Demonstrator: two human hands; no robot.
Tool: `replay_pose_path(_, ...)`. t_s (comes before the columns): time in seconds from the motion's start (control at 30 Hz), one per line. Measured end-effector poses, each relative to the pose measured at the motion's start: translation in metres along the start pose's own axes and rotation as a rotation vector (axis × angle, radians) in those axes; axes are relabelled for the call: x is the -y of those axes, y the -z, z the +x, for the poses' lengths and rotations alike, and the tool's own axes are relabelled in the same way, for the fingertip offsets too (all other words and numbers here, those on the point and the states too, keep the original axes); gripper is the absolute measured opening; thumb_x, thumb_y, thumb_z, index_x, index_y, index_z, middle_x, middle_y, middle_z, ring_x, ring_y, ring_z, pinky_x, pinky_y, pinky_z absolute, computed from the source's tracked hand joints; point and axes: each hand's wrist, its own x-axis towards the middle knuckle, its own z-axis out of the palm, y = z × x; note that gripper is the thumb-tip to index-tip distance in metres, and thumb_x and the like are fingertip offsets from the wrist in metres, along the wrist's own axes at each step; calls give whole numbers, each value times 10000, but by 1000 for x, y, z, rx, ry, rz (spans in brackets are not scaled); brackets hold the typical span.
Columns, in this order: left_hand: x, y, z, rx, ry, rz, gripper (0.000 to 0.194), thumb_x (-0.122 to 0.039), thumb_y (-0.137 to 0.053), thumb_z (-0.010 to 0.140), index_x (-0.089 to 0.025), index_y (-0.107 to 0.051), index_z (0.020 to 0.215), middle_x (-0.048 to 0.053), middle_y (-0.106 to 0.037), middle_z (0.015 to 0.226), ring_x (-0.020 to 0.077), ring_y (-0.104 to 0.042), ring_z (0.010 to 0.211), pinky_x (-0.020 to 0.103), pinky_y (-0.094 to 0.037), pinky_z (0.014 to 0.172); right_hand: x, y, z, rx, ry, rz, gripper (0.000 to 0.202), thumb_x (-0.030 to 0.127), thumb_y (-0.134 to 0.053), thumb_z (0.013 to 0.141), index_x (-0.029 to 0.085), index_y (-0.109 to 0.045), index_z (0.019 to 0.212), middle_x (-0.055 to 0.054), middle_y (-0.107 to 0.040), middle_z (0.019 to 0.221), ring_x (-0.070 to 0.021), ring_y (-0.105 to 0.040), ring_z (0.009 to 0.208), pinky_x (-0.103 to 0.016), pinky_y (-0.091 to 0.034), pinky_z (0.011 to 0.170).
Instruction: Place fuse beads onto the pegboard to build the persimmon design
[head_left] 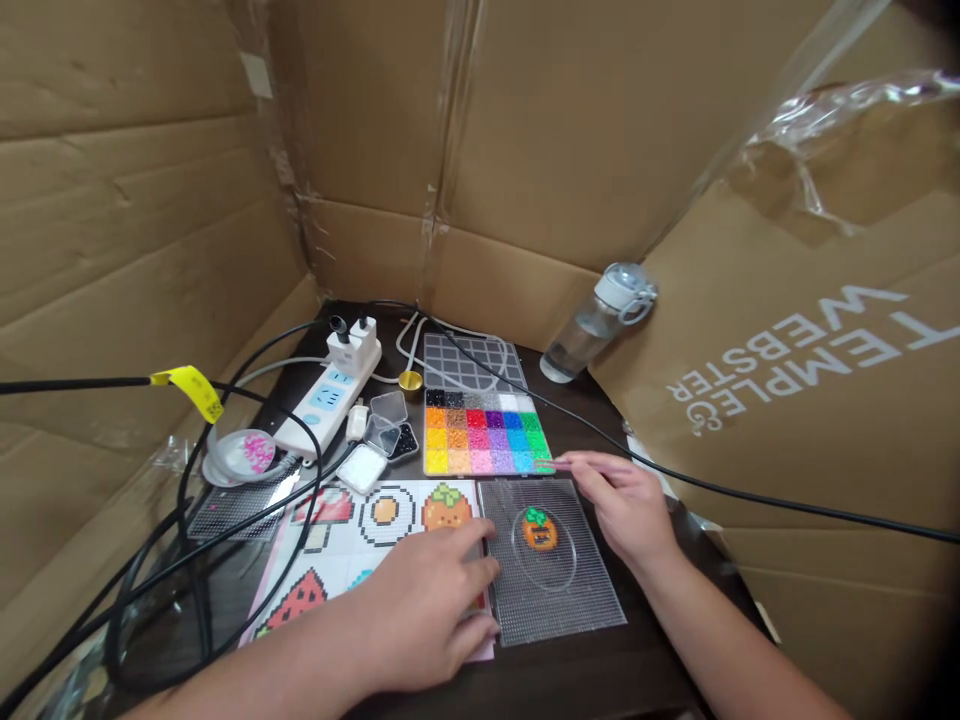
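Note:
My right hand (628, 508) is closed on pink tweezers (568, 463). Their tips reach the green beads at the front right corner of the bead box (489, 432), whose compartments hold many colours. Fingers apart, my left hand (439, 600) lies over the pattern sheet (352, 545), its fingertips at the left edge of the clear pegboard (555, 600). On the pegboard sits a small orange bead figure (540, 532) with a green top and some dark beads, inside a clear oval outline. Part of the sheet's printed pictures is hidden under my left hand and arm.
Behind the bead box lies its clear lid (472, 362). A water bottle (596, 325) leans at the back right. To the left are a power strip (330, 395), small bead cases (362, 468) and a dish of pink beads (241, 457). Black cables (480, 362) cross the table; cardboard walls surround it.

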Motion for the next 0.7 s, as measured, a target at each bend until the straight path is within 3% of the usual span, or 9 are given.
replay_pose_path(0.17,0,0,-1,2,8,-11,331,-311,-620,862,-195,-643,1171,113,-535,1364,321,-631,1109,479,-547,925,7,-32,36,36,22,-52,246,445,-732,773,207,-784,810,-71,-783,830,-230,-728,793,-358,-583,748)
replay_pose_path(0.33,1,-1,-1,8,11,-11,334,-322,-622,869,-188,-637,1174,116,-523,1386,319,-631,1104,472,-547,925,16,-56,43,101,104,-130,215,402,-680,820,218,-789,794,-66,-785,854,-229,-735,834,-372,-576,837)
replay_pose_path(0.47,1,-1,-1,24,8,2,355,-337,-616,878,-178,-627,1195,138,-512,1401,330,-632,1098,474,-555,905,19,-61,35,147,177,-166,150,339,-681,822,236,-787,803,-45,-786,835,-222,-738,795,-370,-600,806)
replay_pose_path(0.7,2,-2,-2,39,15,10,329,-327,-611,885,-190,-618,1184,111,-504,1407,321,-637,1085,484,-568,881,15,-61,28,188,124,-85,142,321,-700,806,205,-781,795,-64,-783,843,-221,-739,784,-361,-620,750)
